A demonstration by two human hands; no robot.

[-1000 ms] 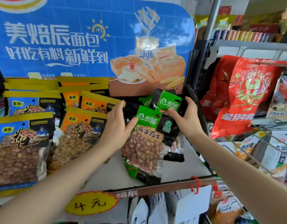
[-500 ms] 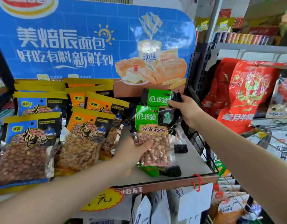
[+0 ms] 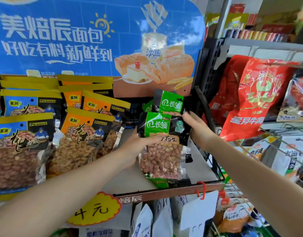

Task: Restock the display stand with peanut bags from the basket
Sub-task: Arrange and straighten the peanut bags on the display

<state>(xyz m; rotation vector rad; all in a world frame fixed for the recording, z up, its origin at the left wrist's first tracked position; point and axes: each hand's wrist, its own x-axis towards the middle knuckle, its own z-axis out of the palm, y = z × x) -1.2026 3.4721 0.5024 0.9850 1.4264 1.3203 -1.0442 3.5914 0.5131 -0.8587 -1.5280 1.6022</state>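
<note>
A green-and-black peanut bag (image 3: pixel 161 147) stands upright at the right end of the display stand's shelf (image 3: pixel 200 170). My left hand (image 3: pixel 137 146) grips its left side, thumb across the front. My right hand (image 3: pixel 194 124) holds its top right corner. Right behind it stands a second green-and-black bag (image 3: pixel 169 102), with the edge of a third one peeking out at its left. The basket is out of view.
Orange peanut bags (image 3: pixel 85 134) and blue peanut bags (image 3: pixel 21 144) fill the shelf's left and middle. A blue bread poster (image 3: pixel 96 36) backs the stand. Red bags (image 3: pixel 255 100) hang on a wire rack at right. A yellow price tag (image 3: pixel 94 209) sits below.
The front green bag has been pushed up and back against the bag behind it. My left hand rose from its lower part to its side; my right hand shifted onto its top corner.
</note>
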